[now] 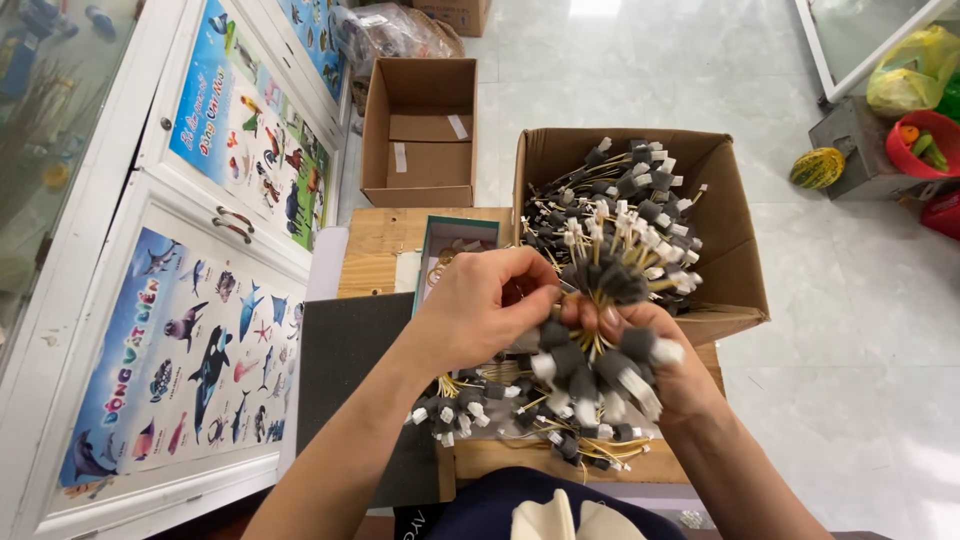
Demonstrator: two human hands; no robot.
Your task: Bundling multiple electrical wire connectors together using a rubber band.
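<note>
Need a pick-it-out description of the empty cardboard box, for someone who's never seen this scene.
Start at the white cabinet with animal posters along the left. On the tiled floor beside its far end sits the empty cardboard box, flaps open. It lies beyond the small teal-rimmed box and left of the bigger carton; unlike that one, heaped with grey-and-white connector cables, it holds nothing.

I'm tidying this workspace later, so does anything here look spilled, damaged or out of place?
Nothing looks damaged or spilled. Both hands, left hand and right hand, grip a bundle of connector wires. More wires fill the cardboard box, and a few lie loose on the wooden board below the hands.
</note>
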